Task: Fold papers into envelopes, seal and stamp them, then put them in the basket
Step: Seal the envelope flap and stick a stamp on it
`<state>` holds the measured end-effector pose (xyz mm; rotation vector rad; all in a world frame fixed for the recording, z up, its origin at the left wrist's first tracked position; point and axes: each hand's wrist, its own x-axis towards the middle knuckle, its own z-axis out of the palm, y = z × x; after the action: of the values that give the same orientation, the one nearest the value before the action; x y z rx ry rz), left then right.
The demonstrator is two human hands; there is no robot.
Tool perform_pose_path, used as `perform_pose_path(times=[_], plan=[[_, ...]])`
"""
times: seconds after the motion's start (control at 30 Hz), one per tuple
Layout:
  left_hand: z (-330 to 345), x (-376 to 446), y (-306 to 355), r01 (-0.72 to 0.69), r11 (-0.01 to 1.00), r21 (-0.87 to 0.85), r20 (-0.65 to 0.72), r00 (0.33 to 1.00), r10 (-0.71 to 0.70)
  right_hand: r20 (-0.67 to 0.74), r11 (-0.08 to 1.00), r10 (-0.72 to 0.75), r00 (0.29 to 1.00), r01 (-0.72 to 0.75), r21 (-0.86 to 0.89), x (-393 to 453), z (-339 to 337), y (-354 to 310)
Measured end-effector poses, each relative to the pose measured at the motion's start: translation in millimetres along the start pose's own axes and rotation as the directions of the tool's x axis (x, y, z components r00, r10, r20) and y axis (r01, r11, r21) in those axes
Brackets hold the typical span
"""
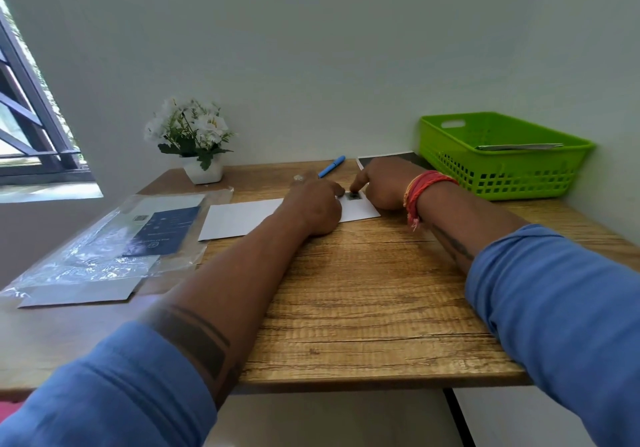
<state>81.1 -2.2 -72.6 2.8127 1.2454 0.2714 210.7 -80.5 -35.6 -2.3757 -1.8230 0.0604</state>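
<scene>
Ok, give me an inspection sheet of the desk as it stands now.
Surface: wooden desk, bare at the front.
Job's things: white envelope lying flat; dark stamp at its corner; green basket at back right with something flat inside.
Clutter: plastic sleeve with papers, blue pen, flower pot.
Grippers: left hand resting on the envelope; right hand pressing a fingertip on the stamp.
Cables: nothing seen.
Surroundings: plain wall, window at left.

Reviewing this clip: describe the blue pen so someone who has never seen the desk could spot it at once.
Start at the wooden desk against the pale wall, then find the green basket at its back right corner. Left of the basket, just beyond the two hands pressing on the white envelope, lies the blue pen, slanted. It is the only slim bright blue object on the desk.
</scene>
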Motion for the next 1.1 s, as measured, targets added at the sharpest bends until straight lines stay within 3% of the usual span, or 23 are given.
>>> perform_pose_path(times=[0.13, 0.33, 0.47, 0.67, 0.77, 0.83, 0.93, 1.1], plan=[[-3, -1, 1, -0.005, 1.000, 0.009, -0.021, 1.000, 0.005, -0.086, 0.999, 0.007, 0.996, -0.010, -0.034, 1, -1, 0], [-2, -1, 1, -0.018, 0.999, 0.030, -0.022, 1.000, 0.019, -0.076, 1.000, 0.005, 0.997, -0.006, -0.021, -1, -2, 3], [-1, -2, -1, -0.002, 0.998, -0.059, -0.044, 0.999, -0.001, -0.019, 1.000, -0.014, 1.000, 0.014, 0.020, -1, 0, 1], [0, -3, -8, 0.028, 0.964, -0.265, -0.213, 0.973, -0.087, -0.042, 0.998, -0.012, 0.999, 0.014, 0.060, 5, 5, 1], [-7, -7, -15, 0.031, 0.954, -0.298, -0.312, 0.941, -0.128, -0.151, 0.989, 0.021, 0.988, 0.002, 0.148, 9, 8, 8], [-9, -6, -24, 0.081, 0.959, -0.271, -0.271, 0.950, -0.157, -0.195, 0.978, 0.044, 0.980, -0.003, 0.207, 11, 8, 13], [-8, -3, -34, 0.170, 0.977, -0.127, -0.114, 0.976, -0.184, -0.117, 0.979, 0.026, 0.993, -0.002, 0.205, 12, 9, 16], [-6, 1, -34, 0.170, 0.978, -0.118, -0.138, 0.973, -0.186, -0.061, 0.975, 0.015, 0.998, -0.001, 0.224, 16, 10, 14]])
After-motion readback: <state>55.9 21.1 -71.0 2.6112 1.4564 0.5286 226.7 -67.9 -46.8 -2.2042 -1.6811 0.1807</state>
